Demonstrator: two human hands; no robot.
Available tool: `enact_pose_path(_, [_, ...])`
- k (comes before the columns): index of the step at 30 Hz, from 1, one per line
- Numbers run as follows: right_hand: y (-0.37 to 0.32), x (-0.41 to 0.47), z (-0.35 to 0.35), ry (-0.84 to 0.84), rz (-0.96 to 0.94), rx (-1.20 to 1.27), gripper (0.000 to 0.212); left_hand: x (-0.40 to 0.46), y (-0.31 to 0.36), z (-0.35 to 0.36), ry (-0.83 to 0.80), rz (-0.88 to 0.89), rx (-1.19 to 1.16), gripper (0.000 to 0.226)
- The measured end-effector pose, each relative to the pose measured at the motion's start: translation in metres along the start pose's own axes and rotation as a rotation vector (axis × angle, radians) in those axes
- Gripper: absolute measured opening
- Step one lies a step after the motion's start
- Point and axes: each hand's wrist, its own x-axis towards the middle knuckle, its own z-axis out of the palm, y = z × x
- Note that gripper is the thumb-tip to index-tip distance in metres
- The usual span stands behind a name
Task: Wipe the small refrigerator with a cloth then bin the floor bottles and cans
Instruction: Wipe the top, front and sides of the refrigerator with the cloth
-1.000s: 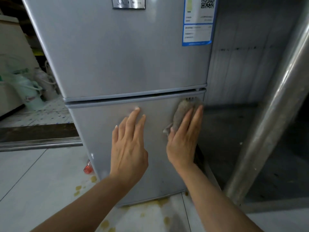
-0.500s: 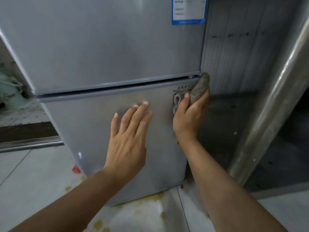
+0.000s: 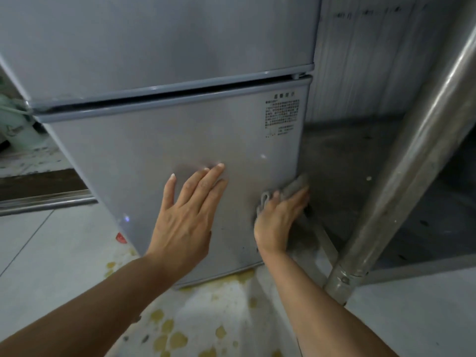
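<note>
At lower right of centre, the right hand (image 3: 279, 217) curls around a bunched grey cloth (image 3: 293, 188), pressing it against the right edge of the refrigerator (image 3: 180, 130) lower door. The left hand (image 3: 184, 215) lies flat, fingers straight, mid-door. The cloth looks soft and light, best gripped as a wad; the door seems smooth, rigid.

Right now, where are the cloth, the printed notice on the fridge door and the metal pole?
cloth (image 3: 293, 188), head view, bunched grey top.
printed notice (image 3: 282, 113), head view, middle of the text.
metal pole (image 3: 401, 161), head view, mid shaft.
</note>
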Motion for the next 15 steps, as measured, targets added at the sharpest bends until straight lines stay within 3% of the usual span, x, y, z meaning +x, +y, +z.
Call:
enact_pose_path(4, [-0.054, 0.022, 0.011, 0.151, -0.323, 0.043, 0.064, 0.001, -0.016, -0.003, 0.06, -0.011, 0.007, 0.083])
enact_pose_path(6, [-0.042, 0.021, 0.019, 0.158, -0.522, -0.038, 0.062, -0.003, -0.02, 0.005, 0.052, 0.01, 0.024, 0.084])
enact_pose_path(12, [0.088, -0.034, 0.012, -0.235, -1.164, -0.582, 0.06, -0.042, -0.03, 0.034, -0.075, 0.064, 0.108, 0.079])
enact_pose_path(15, [0.099, -0.021, 0.004, -0.277, -1.326, -0.609, 0.057, -0.054, -0.034, 0.036, -0.117, 0.081, 0.126, 0.077])
